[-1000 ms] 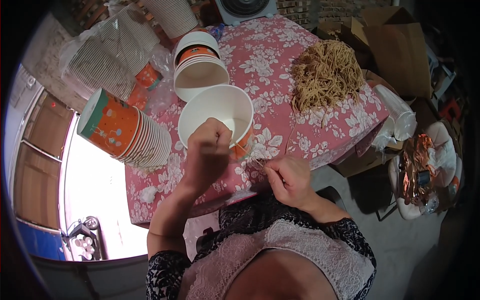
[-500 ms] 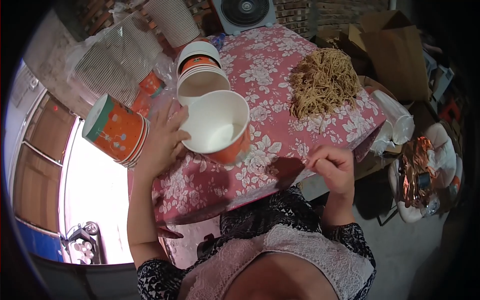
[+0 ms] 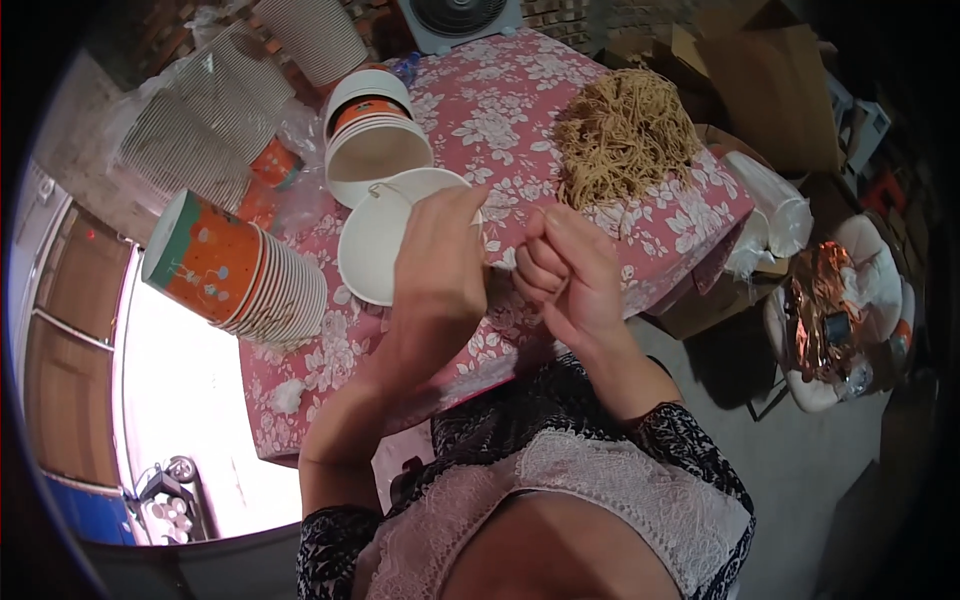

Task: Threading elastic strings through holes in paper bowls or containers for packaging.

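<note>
A white-lined paper tub [image 3: 375,245] sits mouth up on the flowered cloth, close in front of me. A short tan strand [image 3: 378,188] shows inside it near its far rim. My left hand [image 3: 440,255] crosses over the tub's right side; its fingers are mostly hidden behind the back of the hand. Just to its right, my right hand [image 3: 572,268] is closed with fingers curled in; whatever it grips is hidden. A tangled heap of tan strands [image 3: 625,135] lies beyond it on the table.
A nested stack of orange-and-green tubs [image 3: 215,270] lies at the left edge of the table [image 3: 490,90]. More tubs [image 3: 375,155] lie behind the near one. Tall bagged stacks [image 3: 180,150] stand at far left, a fan [image 3: 460,20] at the back, cardboard boxes [image 3: 770,90] at right.
My left hand has left the tub's left side and come across its right side. My right hand has risen up and left beside it. The tan strand now shows inside the tub.
</note>
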